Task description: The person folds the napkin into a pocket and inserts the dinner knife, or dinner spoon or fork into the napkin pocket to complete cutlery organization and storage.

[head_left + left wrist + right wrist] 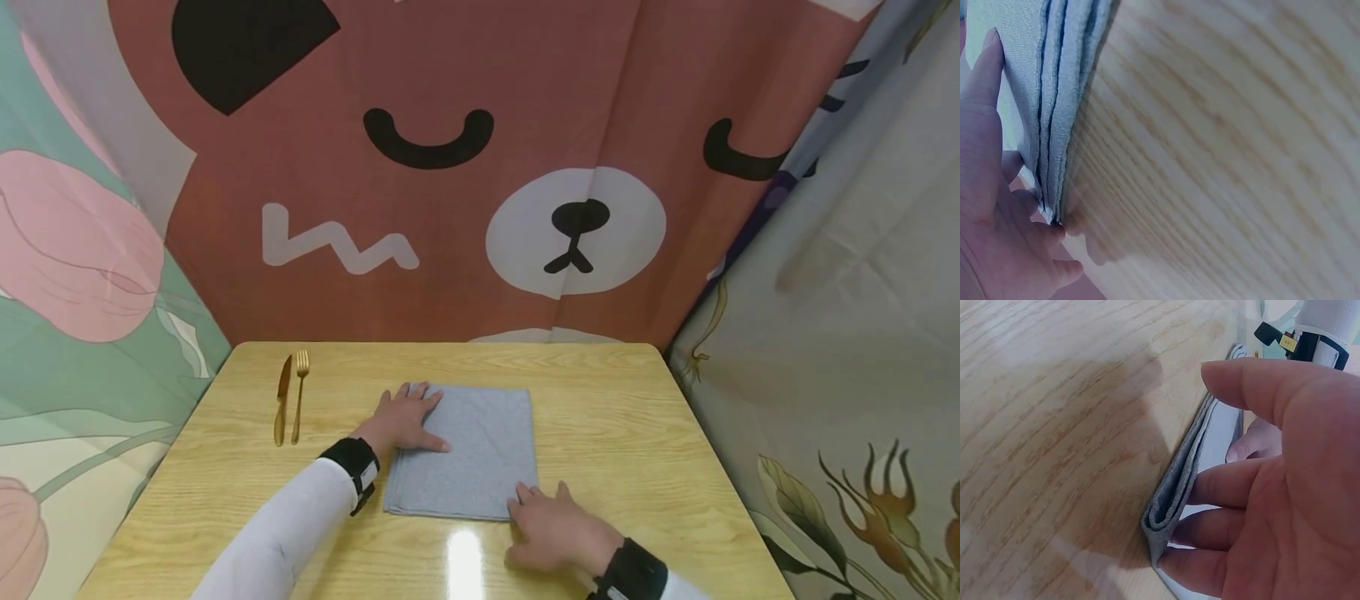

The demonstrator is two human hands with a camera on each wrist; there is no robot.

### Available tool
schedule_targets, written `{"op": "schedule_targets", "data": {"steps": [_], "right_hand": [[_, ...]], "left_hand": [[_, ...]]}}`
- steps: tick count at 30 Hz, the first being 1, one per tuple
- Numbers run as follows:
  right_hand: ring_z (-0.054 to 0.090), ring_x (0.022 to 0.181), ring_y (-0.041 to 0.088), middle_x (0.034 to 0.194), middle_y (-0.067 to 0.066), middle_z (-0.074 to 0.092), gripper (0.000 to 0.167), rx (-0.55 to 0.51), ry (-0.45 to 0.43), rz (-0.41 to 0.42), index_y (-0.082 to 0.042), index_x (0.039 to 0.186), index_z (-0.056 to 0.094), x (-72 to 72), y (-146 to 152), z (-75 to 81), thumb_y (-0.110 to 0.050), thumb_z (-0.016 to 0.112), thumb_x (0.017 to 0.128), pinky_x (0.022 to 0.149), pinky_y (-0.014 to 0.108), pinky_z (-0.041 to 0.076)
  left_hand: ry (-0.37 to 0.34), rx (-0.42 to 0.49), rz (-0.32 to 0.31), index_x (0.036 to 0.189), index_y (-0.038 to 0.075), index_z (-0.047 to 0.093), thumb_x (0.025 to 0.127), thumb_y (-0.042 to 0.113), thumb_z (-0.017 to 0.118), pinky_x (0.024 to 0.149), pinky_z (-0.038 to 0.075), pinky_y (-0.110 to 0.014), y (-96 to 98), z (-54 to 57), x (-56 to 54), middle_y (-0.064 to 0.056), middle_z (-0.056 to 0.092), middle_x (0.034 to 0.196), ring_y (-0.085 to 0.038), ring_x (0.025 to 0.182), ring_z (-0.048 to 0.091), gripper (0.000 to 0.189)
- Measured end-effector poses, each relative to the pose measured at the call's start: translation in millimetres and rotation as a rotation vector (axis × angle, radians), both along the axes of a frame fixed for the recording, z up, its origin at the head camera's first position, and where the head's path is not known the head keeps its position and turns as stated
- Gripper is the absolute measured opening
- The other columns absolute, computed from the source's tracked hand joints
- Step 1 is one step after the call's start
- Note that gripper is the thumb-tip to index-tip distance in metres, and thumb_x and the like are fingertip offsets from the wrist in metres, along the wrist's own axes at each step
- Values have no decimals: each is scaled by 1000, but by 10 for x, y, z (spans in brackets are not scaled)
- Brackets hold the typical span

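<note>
A grey-blue cloth, folded into a square of several layers, lies flat on the wooden table. My left hand rests on its far left part with fingers spread, the thumb reaching in over the top. In the left wrist view the stacked edges of the cloth show beside that hand. At the near right corner, the fingertips of my right hand touch the cloth. The right wrist view shows the right hand's fingers lying straight against the folded edge, the thumb held apart from it.
A gold knife and a gold fork lie side by side at the table's left. The wooden table ends at a bear-print curtain behind, with patterned curtains on both sides. Black bands sit on both wrists.
</note>
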State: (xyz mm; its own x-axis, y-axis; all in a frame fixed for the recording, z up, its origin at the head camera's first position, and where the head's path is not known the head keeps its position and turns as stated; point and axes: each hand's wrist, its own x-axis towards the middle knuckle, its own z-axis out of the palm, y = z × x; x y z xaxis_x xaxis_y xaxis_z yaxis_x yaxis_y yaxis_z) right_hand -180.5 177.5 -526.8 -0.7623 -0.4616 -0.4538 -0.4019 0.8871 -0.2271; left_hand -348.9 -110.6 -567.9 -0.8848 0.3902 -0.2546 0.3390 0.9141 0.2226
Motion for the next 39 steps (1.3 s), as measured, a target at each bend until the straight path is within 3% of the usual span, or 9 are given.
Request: {"op": "schedule_targets", "data": {"steps": [10,17,28,31,35,39], "right_hand": [[40,150,41,163,18,41,78,-46,6,-40,-9,148,55,-13,68,-13,-60,64,89,111,84,18],[42,149,41,161,17,43,72,-108,-20,-86,-10,144,60,-139,166,-26,-59,63,92,109,86,18],[47,145,43,155,12,52,58,-216,-73,-189,-9,134,68,-365,280,16,-51,66,95,108,86,18],[47,145,42,153,11,55,40,-252,-83,-218,-13,109,78,-439,309,14,-50,67,95,107,87,14],[50,144,39,151,8,58,40,-252,-59,-223,-20,72,68,-535,353,-8,-51,65,96,108,87,13],[50,145,37,149,7,60,44,-225,-30,-224,-21,65,65,-608,382,-34,-53,65,95,112,84,12]], "left_hand": [[25,-38,15,162,31,33,73,90,61,120,18,-74,-37,-7,8,-9,26,172,-46,157,20,110],[3,-29,43,162,30,34,77,85,64,119,18,-75,-91,35,53,-8,26,171,-47,156,21,106],[43,-22,68,159,26,40,77,81,68,117,20,-76,-212,64,173,-11,34,168,-50,153,27,103],[49,-33,70,158,25,43,77,79,69,116,21,-77,-241,86,218,-12,37,166,-49,152,29,101],[75,-71,68,155,23,48,77,80,70,114,25,-76,-265,100,299,-14,43,160,-46,148,37,99],[95,-88,75,153,20,51,76,79,71,113,29,-75,-268,117,399,-15,48,155,-44,142,44,98]]}}
